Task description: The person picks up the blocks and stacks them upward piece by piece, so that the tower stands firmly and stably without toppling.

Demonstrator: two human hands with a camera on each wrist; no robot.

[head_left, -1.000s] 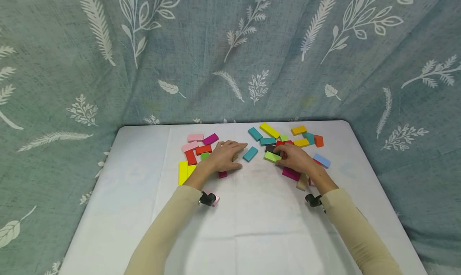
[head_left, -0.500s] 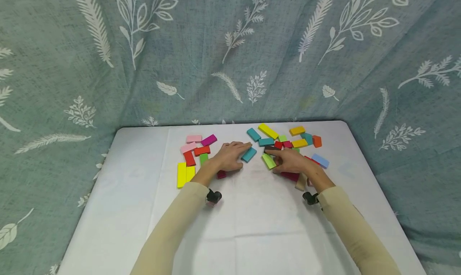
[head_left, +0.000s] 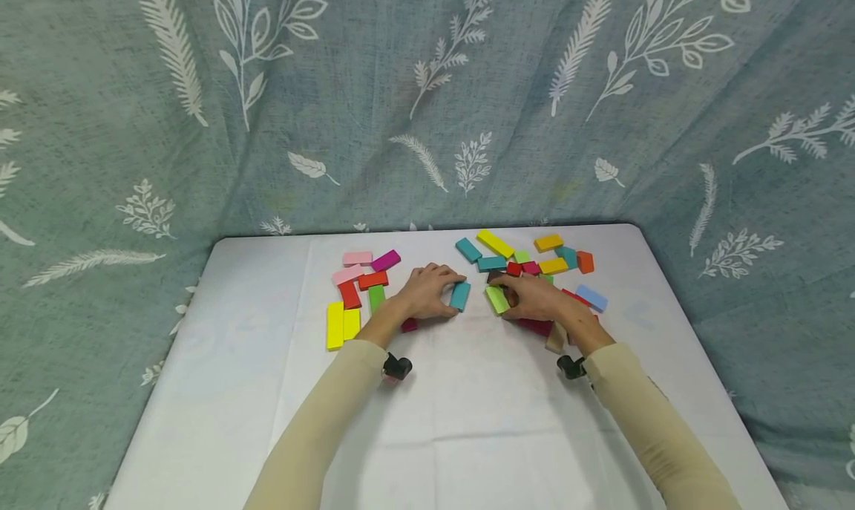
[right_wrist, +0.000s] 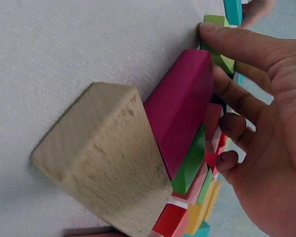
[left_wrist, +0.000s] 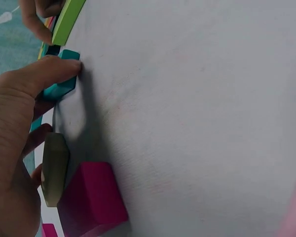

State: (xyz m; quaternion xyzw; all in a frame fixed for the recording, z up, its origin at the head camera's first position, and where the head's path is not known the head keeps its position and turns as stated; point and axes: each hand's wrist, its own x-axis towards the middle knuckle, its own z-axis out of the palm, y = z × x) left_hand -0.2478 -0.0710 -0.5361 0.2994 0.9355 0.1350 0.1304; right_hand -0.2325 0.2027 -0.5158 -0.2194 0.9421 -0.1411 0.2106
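In the head view, my left hand (head_left: 422, 291) pinches a teal block (head_left: 460, 296) between thumb and fingertips at its two ends. A short gap to the right, my right hand (head_left: 537, 298) holds a lime green block (head_left: 496, 300) the same way. Both blocks stay low over the white tabletop. The left wrist view shows an olive-beige block (left_wrist: 55, 170) and a magenta block (left_wrist: 96, 197) beneath my left palm. Beside my right hand, its wrist view has another magenta block (right_wrist: 180, 113) and a plain wooden block (right_wrist: 113, 158).
Loose blocks lie left of my left hand, among them yellow (head_left: 335, 326), red (head_left: 372, 280) and pink (head_left: 357, 258) ones. Behind my right hand are more, including a long yellow block (head_left: 496, 243) and a light blue block (head_left: 591, 298). A patterned curtain (head_left: 374, 109) hangs behind the table.
My left hand has come onto the teal block, gripped it and turned it a little more lengthwise. My right hand has swung the lime green block from crosswise to a steeper angle.
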